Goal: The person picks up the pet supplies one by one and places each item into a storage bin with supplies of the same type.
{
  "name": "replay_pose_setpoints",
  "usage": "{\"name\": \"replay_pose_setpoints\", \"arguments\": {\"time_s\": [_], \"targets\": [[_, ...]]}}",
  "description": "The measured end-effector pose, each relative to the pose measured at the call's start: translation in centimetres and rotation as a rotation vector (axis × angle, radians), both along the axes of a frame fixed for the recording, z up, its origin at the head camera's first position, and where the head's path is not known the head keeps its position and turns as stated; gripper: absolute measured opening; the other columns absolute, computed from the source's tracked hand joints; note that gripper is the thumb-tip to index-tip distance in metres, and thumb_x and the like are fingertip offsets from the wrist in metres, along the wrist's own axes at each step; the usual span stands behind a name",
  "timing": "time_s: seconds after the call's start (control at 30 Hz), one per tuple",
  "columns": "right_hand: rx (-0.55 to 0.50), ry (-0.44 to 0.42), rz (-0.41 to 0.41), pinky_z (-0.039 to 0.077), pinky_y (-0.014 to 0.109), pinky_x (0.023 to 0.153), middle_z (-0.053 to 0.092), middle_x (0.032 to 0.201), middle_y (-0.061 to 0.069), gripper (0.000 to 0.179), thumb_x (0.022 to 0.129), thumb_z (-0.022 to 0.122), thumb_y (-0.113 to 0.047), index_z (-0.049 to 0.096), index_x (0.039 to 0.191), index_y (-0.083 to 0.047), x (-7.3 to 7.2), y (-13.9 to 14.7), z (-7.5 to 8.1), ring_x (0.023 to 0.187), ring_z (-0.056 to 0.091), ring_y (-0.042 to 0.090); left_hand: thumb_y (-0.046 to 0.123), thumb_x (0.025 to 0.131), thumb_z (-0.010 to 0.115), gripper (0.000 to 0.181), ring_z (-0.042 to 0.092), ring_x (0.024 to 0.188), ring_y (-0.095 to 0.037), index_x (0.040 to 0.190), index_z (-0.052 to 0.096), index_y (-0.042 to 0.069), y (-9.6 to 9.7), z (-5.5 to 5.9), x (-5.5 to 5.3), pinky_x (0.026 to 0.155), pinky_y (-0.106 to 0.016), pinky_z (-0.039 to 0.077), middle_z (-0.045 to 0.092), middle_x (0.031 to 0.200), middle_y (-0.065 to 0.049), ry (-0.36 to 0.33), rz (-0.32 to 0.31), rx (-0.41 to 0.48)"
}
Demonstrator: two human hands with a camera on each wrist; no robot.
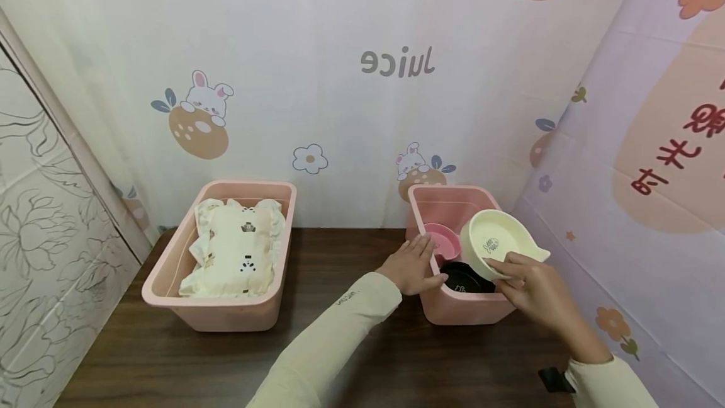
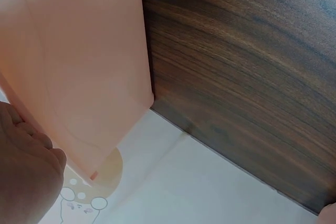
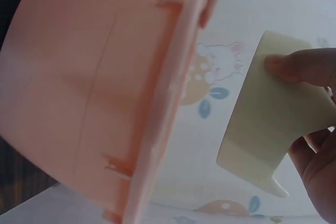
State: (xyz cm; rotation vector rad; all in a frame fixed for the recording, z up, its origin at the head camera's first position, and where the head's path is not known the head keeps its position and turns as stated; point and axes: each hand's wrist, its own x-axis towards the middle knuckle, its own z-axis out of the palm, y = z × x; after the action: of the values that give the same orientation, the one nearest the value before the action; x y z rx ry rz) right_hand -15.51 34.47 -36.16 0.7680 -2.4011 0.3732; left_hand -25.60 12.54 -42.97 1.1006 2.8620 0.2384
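My right hand (image 1: 535, 288) pinches the edge of a pale yellow bowl (image 1: 501, 238) with a fish drawing inside and a pointed tip on its rim. The bowl is tilted over the right side of a pink plastic bin (image 1: 467, 310). In the right wrist view the thumb presses the side of this bowl (image 3: 262, 114), beyond the bin wall (image 3: 89, 77). My left hand (image 1: 410, 266) rests on the bin's left rim, fingers stretched over it. Inside the bin are a pink bowl (image 1: 444, 241) and a black bowl (image 1: 466, 277), partly hidden.
Another pink bin (image 1: 235, 317) stands on the left, holding a cream frilled cushion (image 1: 240, 250) with small printed figures. Both bins sit on a dark wooden table (image 1: 345, 269), against a printed curtain (image 1: 340, 99). A second curtain (image 1: 640, 206) closes off the right side.
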Motion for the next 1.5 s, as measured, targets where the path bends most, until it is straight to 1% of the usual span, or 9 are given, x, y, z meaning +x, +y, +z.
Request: {"name": "replay_pose_setpoints", "arguments": {"time_s": [0.37, 0.47, 0.57, 0.73, 0.93, 1.17, 1.23, 1.4, 1.5], "targets": [[0.034, -0.154, 0.049, 0.030, 0.014, 0.049, 0.044, 0.066, -0.016, 0.042, 0.062, 0.079, 0.010, 0.076, 0.101, -0.005, -5.0, 1.7, -3.1, 0.058, 0.033, -0.004, 0.063, 0.096, 0.030, 0.081, 0.008, 0.148, -0.017, 0.155, 0.011, 0.012, -0.1, 0.4, 0.2, 0.118, -0.032, 0.016, 0.007, 0.162, -0.003, 0.007, -0.003, -0.017], [0.026, -0.271, 0.024, 0.033, 0.017, 0.049, 0.047, 0.066, -0.013, 0.037, 0.065, 0.076, 0.010, 0.076, 0.100, -0.003, -6.1, 2.2, -4.0, 0.058, 0.034, -0.002, 0.064, 0.096, 0.030, 0.081, 0.009, 0.148, -0.017, 0.155, 0.012, 0.012, 0.0, 0.4, 0.3, 0.118, -0.032, 0.017, 0.009, 0.162, -0.004, 0.016, -0.002, -0.022], [0.015, -0.421, -0.026, 0.039, 0.019, 0.052, 0.060, 0.073, -0.007, 0.034, 0.070, 0.075, 0.007, 0.075, 0.104, -0.002, -6.7, 2.5, -4.7, 0.060, 0.044, 0.000, 0.064, 0.096, 0.030, 0.081, 0.010, 0.148, -0.017, 0.155, 0.015, 0.012, 0.0, 0.5, 0.3, 0.118, -0.032, 0.018, 0.012, 0.161, -0.005, 0.023, -0.004, -0.018], [0.006, -0.606, -0.056, 0.051, 0.024, 0.064, 0.068, 0.091, 0.005, 0.032, 0.076, 0.073, 0.003, 0.073, 0.108, 0.000, -7.3, 2.7, -5.3, 0.079, 0.065, 0.017, 0.063, 0.096, 0.030, 0.080, 0.011, 0.148, -0.017, 0.155, 0.015, 0.012, 0.1, 0.6, 0.3, 0.118, -0.032, 0.018, 0.011, 0.161, -0.004, 0.024, -0.007, -0.021], [0.075, -0.676, -0.086, 0.045, 0.026, 0.067, 0.068, 0.090, -0.001, 0.034, 0.070, 0.076, 0.000, 0.076, 0.104, -0.005, -8.2, 2.8, -5.9, 0.080, 0.057, 0.014, 0.063, 0.096, 0.031, 0.079, 0.010, 0.148, -0.017, 0.155, 0.014, 0.013, 0.0, 0.8, 0.4, 0.118, -0.031, 0.017, 0.011, 0.162, -0.003, 0.026, -0.003, -0.035], [0.094, -0.768, -0.047, 0.055, 0.037, 0.074, 0.070, 0.101, 0.012, 0.037, 0.066, 0.077, 0.003, 0.075, 0.103, -0.001, -9.0, 2.7, -6.4, 0.088, 0.066, 0.023, 0.065, 0.095, 0.030, 0.081, 0.009, 0.148, -0.016, 0.155, 0.014, 0.013, -0.1, 0.6, 0.2, 0.118, -0.030, 0.016, 0.010, 0.162, -0.002, 0.033, 0.005, -0.027], [0.099, -0.782, -0.024, 0.056, 0.035, 0.071, 0.070, 0.100, 0.013, 0.038, 0.064, 0.077, 0.003, 0.075, 0.102, -0.001, -9.2, 2.7, -6.6, 0.086, 0.068, 0.024, 0.064, 0.095, 0.030, 0.081, 0.009, 0.148, -0.016, 0.155, 0.014, 0.013, -0.1, 0.6, 0.2, 0.118, -0.031, 0.016, 0.010, 0.161, -0.002, 0.032, 0.002, -0.022], [0.138, -0.749, 0.042, 0.050, 0.023, 0.060, 0.069, 0.084, 0.003, 0.037, 0.058, 0.078, 0.004, 0.077, 0.094, -0.004, -9.8, 2.9, -7.2, 0.072, 0.064, 0.011, 0.062, 0.096, 0.032, 0.079, 0.011, 0.148, -0.018, 0.155, 0.015, 0.011, -0.3, 0.9, 0.5, 0.118, -0.031, 0.017, 0.011, 0.161, -0.003, 0.035, -0.003, -0.016], [0.160, -0.729, 0.072, 0.047, 0.021, 0.056, 0.066, 0.075, -0.005, 0.033, 0.058, 0.079, 0.004, 0.078, 0.090, -0.006, -10.2, 3.0, -7.6, 0.066, 0.058, 0.004, 0.061, 0.096, 0.032, 0.079, 0.011, 0.148, -0.018, 0.155, 0.015, 0.011, -0.3, 0.9, 0.6, 0.118, -0.031, 0.017, 0.011, 0.161, -0.003, 0.037, 0.000, -0.022]]}}
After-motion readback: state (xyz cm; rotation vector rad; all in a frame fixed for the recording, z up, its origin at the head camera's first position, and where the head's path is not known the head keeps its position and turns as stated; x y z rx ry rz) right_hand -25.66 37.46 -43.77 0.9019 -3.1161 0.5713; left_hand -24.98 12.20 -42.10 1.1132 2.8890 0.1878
